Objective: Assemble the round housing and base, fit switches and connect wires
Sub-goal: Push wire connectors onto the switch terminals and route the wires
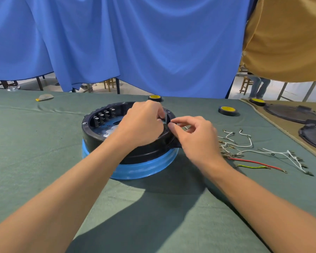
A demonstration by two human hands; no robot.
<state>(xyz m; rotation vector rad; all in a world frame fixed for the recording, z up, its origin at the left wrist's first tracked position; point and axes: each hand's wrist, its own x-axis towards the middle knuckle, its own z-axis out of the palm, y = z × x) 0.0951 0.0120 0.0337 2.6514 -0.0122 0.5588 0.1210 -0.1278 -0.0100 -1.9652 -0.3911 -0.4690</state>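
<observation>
Round housing (95, 137) flat on blue base (144, 169), opening upward, left hand (142, 123) curled inside, grip hidden, right hand (195, 137) pinching rim

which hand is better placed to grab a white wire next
Right, likely. The right hand is at the rim of the round housing on the side nearest the white wires; the left hand lies over the housing, farther from them.

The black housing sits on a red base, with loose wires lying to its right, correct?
Not quite: the base is blue, not red, as the head view shows. The black housing does sit on it, with the wires to its right.
</observation>
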